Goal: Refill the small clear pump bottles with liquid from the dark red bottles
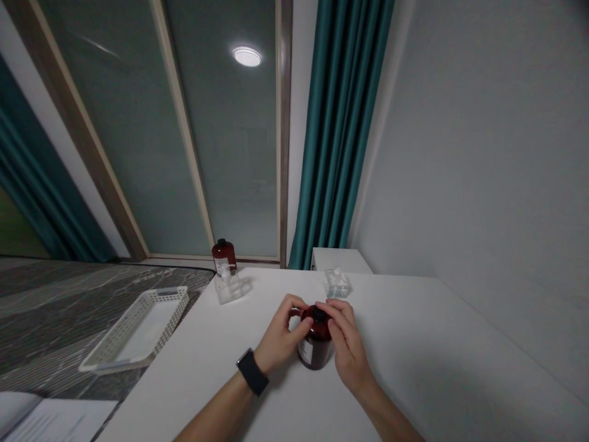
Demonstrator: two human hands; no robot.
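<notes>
A dark reddish-brown bottle (315, 356) with a pale label stands upright on the white table (257, 393), close in front of me. Its black cap (318, 314) faces up between my hands. My left hand (281, 336), with a black watch at the wrist, curls around the bottle's upper left side, thumb beside the cap. From the right, my right hand (350, 353) closes on the bottle's shoulder, its fingertips reaching over toward the cap. Just beyond them lies a crumpled clear plastic packet (337, 283).
Another brown bottle (223, 250) with a black cap stands at the table's far left corner, behind a clear container (230, 291). Left of the table are a white perforated basket (172, 334) and open paper pages (64, 422). A grey wall (497, 153) borders the right.
</notes>
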